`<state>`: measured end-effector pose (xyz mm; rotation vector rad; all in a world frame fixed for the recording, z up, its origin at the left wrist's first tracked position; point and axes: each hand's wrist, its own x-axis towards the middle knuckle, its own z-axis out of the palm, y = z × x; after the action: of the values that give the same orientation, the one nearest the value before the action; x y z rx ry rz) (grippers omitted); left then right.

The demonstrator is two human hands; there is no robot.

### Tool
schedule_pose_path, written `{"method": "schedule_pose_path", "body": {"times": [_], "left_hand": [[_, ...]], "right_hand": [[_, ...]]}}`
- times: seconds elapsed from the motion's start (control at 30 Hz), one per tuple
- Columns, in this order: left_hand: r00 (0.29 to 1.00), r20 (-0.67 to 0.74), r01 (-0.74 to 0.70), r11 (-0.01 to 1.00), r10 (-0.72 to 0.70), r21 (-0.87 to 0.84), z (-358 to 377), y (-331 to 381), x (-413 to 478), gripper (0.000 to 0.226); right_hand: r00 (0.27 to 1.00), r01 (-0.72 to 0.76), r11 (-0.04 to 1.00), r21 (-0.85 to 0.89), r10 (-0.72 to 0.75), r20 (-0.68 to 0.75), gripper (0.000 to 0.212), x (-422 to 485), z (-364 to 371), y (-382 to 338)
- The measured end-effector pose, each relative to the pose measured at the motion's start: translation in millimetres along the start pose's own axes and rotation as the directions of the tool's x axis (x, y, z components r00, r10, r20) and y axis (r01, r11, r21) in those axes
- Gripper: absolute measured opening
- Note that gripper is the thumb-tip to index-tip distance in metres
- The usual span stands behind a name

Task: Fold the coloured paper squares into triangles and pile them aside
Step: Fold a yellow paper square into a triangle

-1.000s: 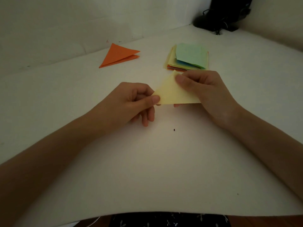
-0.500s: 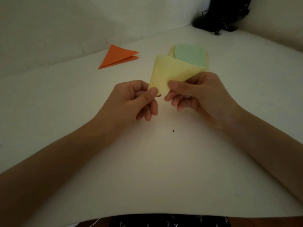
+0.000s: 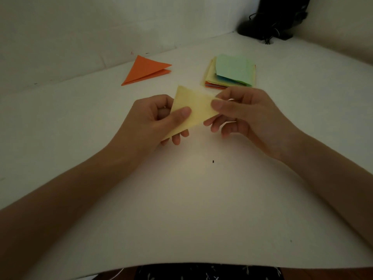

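The yellow paper is pinched between left hand and right hand, above the table. The orange triangle lies beyond the grip, nearer the left hand.

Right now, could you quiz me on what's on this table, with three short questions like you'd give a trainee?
1. True or false: the yellow paper lies flat on the table, untouched.
2. The top sheet of the paper stack is: A green, B red, C black.
3. How many folded triangles lie aside?
Key: 1. False; the left hand and right hand both pinch it. 2. A. 3. One, the orange triangle.
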<state>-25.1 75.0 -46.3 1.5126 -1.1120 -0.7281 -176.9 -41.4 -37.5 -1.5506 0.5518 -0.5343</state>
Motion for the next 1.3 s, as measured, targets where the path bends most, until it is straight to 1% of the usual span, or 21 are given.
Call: {"method": "schedule_pose_path", "body": {"times": [0.07,0.1,0.17,0.27,0.33,0.4,0.47,0.67,0.77,0.9,0.93,1.0,1.07,1.13,1.17,1.2,1.23,1.27,1.3], "left_hand": [[0.999,0.049,-0.017,1.000,0.017,0.005,1,1,-1,0.017],[0.998,0.065,-0.021,1.000,0.020,0.013,2,1,-1,0.017],[0.998,0.062,-0.012,1.000,0.011,0.020,1,-1,0,0.015],[1.000,0.009,0.000,1.000,0.000,-0.013,-3,-4,6,0.005],[0.999,-0.052,-0.007,0.999,0.004,-0.043,-7,-6,9,0.004],[0.995,-0.100,-0.015,0.999,0.010,-0.046,-10,-8,12,0.007],[0.993,-0.114,-0.024,0.999,0.021,-0.026,-11,-8,13,0.010],[0.987,-0.149,-0.059,0.998,0.064,0.037,-14,-12,16,0.014],[0.985,-0.155,-0.068,0.997,0.071,0.027,-14,-13,17,0.011],[0.975,-0.217,-0.057,0.998,0.055,-0.002,-18,-17,19,0.010],[0.973,-0.228,-0.046,0.999,0.047,0.008,-19,-17,20,0.012],[0.976,-0.215,-0.023,0.995,0.044,0.102,-21,-17,19,0.019],[0.983,-0.175,-0.015,0.983,0.047,0.185,-21,-14,18,0.016],[0.990,-0.138,-0.013,0.984,0.038,0.178,-21,-13,17,0.013],[0.991,-0.131,-0.009,0.988,0.030,0.155,-21,-14,17,0.014],[0.990,-0.137,-0.002,0.990,0.022,0.142,-21,-14,17,0.015],[0.988,-0.154,0.002,0.987,0.023,0.161,-21,-14,17,0.015],[0.985,-0.169,0.003,0.974,0.036,0.226,-21,-15,16,0.015],[0.984,-0.171,0.010,0.946,0.047,0.323,-20,-16,15,0.014]], "right_hand": [[1.000,0.003,0.999,-0.048,-0.002,0.030,0.011,-1,3,2],[1.000,0.012,0.998,-0.056,-0.010,0.024,0.008,-1,3,3],[0.999,0.027,0.999,-0.044,-0.027,-0.019,0.009,1,1,4],[0.997,0.031,0.999,-0.015,-0.032,-0.065,0.007,3,-4,3],[0.999,0.019,1.000,-0.010,-0.019,-0.049,0.008,5,-9,2],[0.999,0.018,0.999,-0.042,-0.019,-0.025,0.012,5,-11,1],[1.000,0.015,0.997,-0.070,-0.016,-0.020,0.012,5,-11,2],[0.999,0.018,0.998,-0.064,-0.021,-0.042,0.009,8,-13,4],[0.998,0.026,0.999,-0.048,-0.028,-0.056,0.008,9,-12,6],[0.993,0.034,0.999,-0.034,-0.038,-0.113,0.007,11,-14,9],[0.992,0.040,0.998,-0.041,-0.045,-0.121,0.007,11,-15,10],[0.991,0.047,0.998,-0.032,-0.050,-0.124,0.007,11,-14,9],[0.995,0.049,0.999,-0.022,-0.050,-0.092,0.007,11,-9,6],[0.996,0.037,0.999,-0.011,-0.038,-0.086,0.005,11,-3,7],[0.992,0.038,0.998,-0.041,-0.043,-0.117,0.008,12,-1,9],[0.979,0.067,0.986,-0.152,-0.095,-0.179,0.014,11,-2,12],[0.945,0.129,0.922,-0.365,-0.226,-0.238,0.020,11,-5,15],[0.888,0.201,0.764,-0.613,-0.406,-0.215,0.025,11,-8,17],[0.821,0.278,0.552,-0.786,-0.561,-0.104,0.028,10,-10,18]]}}
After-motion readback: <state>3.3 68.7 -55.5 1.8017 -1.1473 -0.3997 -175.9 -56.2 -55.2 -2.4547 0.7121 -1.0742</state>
